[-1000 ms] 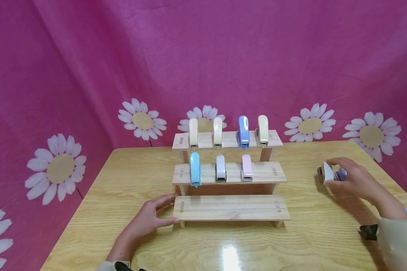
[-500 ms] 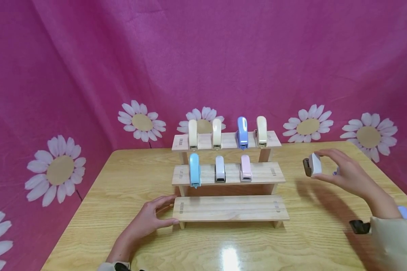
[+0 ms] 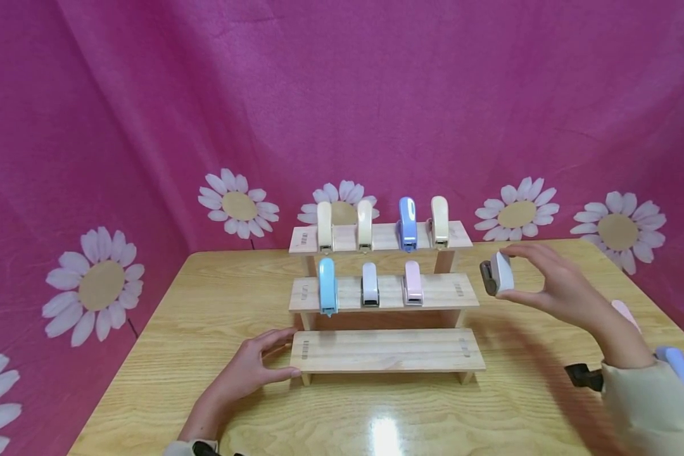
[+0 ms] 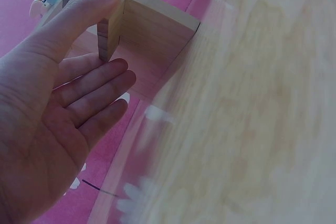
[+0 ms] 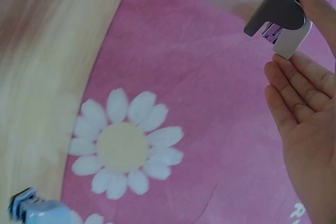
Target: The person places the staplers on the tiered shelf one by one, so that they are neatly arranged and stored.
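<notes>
My right hand (image 3: 510,273) pinches a white stapler (image 3: 498,272) with a dark underside and holds it in the air just right of the middle step of a three-step wooden stand (image 3: 384,352). In the right wrist view the white stapler (image 5: 281,17) sits between thumb and fingers of that hand (image 5: 304,103). My left hand (image 3: 276,354) rests flat on the table, fingers straight, touching the left end of the bare bottom step. In the left wrist view this hand (image 4: 68,98) lies against the wooden end (image 4: 152,30).
The top step carries three cream staplers (image 3: 325,226) and a blue one (image 3: 407,223). The middle step has a light blue stapler (image 3: 327,286), a pale one (image 3: 369,284) and a pink one (image 3: 413,282). Beyond my right forearm lie a pink stapler (image 3: 624,311) and a blue stapler (image 3: 677,366).
My right hand lifted the white stapler off the table at the right and carried it left and up toward the stand. The left hand stayed put.
</notes>
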A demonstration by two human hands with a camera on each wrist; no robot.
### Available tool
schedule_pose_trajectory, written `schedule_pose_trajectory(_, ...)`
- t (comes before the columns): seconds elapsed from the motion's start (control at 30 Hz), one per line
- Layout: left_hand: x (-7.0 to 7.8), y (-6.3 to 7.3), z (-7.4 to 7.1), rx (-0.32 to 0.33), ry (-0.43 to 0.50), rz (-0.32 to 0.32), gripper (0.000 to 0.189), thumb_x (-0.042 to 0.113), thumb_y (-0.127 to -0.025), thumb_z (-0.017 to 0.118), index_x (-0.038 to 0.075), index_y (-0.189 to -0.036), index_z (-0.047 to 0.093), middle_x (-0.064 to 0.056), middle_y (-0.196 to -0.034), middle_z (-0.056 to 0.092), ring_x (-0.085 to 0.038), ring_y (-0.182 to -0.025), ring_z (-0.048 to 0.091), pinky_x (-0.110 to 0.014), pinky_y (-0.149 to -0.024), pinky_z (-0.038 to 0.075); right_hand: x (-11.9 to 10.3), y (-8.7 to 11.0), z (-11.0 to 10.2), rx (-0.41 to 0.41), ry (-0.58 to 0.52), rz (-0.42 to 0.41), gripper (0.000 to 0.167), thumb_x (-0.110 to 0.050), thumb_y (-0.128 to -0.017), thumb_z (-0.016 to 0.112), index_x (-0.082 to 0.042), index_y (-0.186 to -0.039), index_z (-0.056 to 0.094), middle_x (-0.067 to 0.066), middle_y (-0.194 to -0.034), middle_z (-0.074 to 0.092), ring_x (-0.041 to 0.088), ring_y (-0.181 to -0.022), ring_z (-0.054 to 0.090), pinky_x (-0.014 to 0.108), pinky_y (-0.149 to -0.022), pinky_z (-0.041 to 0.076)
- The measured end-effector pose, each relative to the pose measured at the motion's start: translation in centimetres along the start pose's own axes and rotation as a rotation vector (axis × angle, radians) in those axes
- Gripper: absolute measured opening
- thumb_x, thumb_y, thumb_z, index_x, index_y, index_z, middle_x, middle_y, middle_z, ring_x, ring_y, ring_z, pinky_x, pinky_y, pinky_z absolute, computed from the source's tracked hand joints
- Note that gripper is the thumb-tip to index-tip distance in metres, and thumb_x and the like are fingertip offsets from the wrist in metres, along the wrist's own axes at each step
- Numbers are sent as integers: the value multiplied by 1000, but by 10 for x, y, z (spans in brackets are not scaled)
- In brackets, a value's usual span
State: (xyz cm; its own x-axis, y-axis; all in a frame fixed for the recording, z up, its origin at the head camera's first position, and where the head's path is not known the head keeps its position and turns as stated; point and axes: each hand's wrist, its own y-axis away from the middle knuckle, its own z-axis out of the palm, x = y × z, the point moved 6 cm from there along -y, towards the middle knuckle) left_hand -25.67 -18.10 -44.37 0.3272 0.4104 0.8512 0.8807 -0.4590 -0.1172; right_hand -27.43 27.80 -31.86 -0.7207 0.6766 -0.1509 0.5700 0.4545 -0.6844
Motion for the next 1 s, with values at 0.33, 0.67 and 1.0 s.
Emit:
schedule_pose_trajectory(0.33, 0, 0, -1, 11, -25, -12, 71, 26, -81, 80, -2, -140, 50, -23, -139, 55, -41, -128, 55, -48, -109, 45, -26, -20, 13, -49, 2, -83, 73, -25, -62, 92, 3, -121, 60, 15, -116, 64, 9, -116, 51, -3, -109, 23)
schedule_pose_trajectory(0.67, -1, 0, -1, 11, -17, -38, 71, 28, -82, 80, 0, -140, 51, -21, -140, 55, -39, -129, 55, -46, -109, 46, -39, -31, 31, -118, 11, -83, 80, -17, -57, 93, 0, -127, 58, 13, -122, 61, 25, -112, 53, -4, -108, 20)
schedule_pose_trajectory(1.0, -1, 0, -1, 13, -34, -43, 71, 30, -81, 80, 1, -140, 51, -21, -140, 55, -39, -128, 55, -48, -109, 47, -46, -35, 44, -188, 32, -58, 76, -21, -62, 92, -6, -128, 57, 7, -126, 60, 21, -116, 54, 34, -97, 53)
